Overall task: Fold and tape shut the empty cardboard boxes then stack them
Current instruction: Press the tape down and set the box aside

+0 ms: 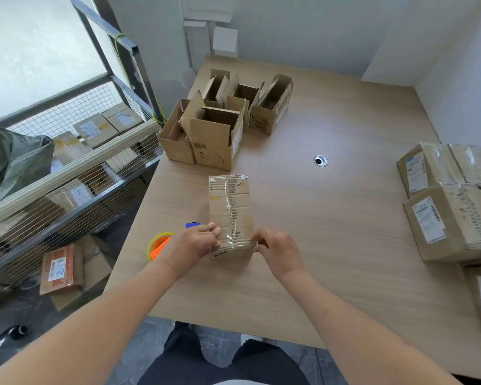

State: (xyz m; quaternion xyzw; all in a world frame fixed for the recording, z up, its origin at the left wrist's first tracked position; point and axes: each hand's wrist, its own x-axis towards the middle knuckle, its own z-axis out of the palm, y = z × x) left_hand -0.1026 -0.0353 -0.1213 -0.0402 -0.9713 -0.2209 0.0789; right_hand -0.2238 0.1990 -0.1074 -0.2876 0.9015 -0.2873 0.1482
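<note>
Pinching the taped box point(231, 212) at its near end, left hand point(190, 245) and right hand point(281, 252); labels unreadable.

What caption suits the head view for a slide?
Both hands, left and right, grip a taped cardboard box on the table.

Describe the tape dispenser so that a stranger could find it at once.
Start at the wooden table and go to its near left edge. The tape dispenser lies there, just left of the left hand. It alone is bright orange with a yellow-green roll; the things around it are brown cardboard.
</note>
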